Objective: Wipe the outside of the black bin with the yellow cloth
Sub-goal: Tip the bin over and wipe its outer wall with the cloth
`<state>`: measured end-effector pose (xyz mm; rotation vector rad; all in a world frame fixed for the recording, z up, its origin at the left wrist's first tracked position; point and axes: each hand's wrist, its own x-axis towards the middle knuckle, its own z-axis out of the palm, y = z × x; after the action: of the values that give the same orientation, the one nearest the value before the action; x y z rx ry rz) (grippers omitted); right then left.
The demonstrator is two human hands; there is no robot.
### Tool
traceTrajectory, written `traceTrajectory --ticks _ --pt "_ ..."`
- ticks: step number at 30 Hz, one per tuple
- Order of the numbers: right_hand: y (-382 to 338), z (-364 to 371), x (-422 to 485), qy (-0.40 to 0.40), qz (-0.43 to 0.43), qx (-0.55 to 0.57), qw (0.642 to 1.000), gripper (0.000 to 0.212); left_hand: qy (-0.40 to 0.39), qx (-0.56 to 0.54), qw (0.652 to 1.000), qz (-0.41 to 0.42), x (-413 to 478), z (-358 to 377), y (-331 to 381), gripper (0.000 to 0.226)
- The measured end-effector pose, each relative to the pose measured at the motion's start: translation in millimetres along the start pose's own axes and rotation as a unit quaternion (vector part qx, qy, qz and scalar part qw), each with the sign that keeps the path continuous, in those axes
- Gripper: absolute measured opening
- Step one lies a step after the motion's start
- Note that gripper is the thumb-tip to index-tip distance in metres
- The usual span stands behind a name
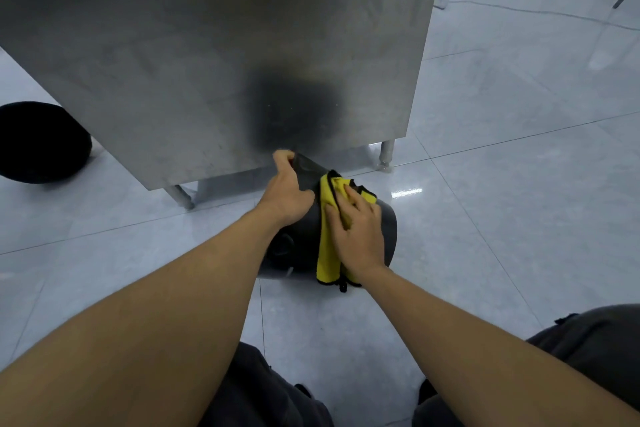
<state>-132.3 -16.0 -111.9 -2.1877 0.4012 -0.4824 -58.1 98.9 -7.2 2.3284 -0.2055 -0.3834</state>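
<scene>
The black bin [298,246] stands on the floor in front of me, its far rim tucked under the edge of a steel table. My left hand [285,192] grips the bin's far rim. The yellow cloth [327,243], edged in black, drapes over the bin's top and down its near side. My right hand [358,230] lies flat on the cloth and presses it against the bin, fingers spread. The bin's right wall [389,232] shows past that hand.
A steel table top [221,45] fills the upper left, with its legs [386,154] behind the bin. A black round object [38,142] sits on the floor at far left. Pale tiled floor [502,184] spreads to the right. My knees [588,343] are at the bottom.
</scene>
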Motion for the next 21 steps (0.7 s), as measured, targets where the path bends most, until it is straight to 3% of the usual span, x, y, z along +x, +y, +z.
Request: traceTrajectory --ticks 5,9,13,17,21 --pt "33.3 -9.6 3.6 -0.007 0.167 -0.008 0.986 0.053 -0.006 0.041 0.999 -0.026 2.2 -3.3 -4.0 0.047" --pt "37.9 -8.9 4.1 0.006 0.206 -0.011 0.978 0.051 -0.014 0.057 0.998 -0.029 0.7 -9.0 -10.0 0.06" --pt "13.9 -2.5 5.0 0.004 0.145 0.045 0.988 0.047 -0.03 0.029 0.998 -0.043 -1.7 -7.9 -7.5 0.075" --pt "-16.8 6.1 8.3 -0.031 -0.017 0.047 0.998 0.043 -0.031 0.006 0.998 -0.048 0.8 -5.9 -3.9 0.078" --pt "-23.5 10.3 -5.3 -0.044 -0.127 0.035 0.99 0.042 -0.008 -0.011 0.998 -0.053 3.6 -4.4 -3.2 0.055"
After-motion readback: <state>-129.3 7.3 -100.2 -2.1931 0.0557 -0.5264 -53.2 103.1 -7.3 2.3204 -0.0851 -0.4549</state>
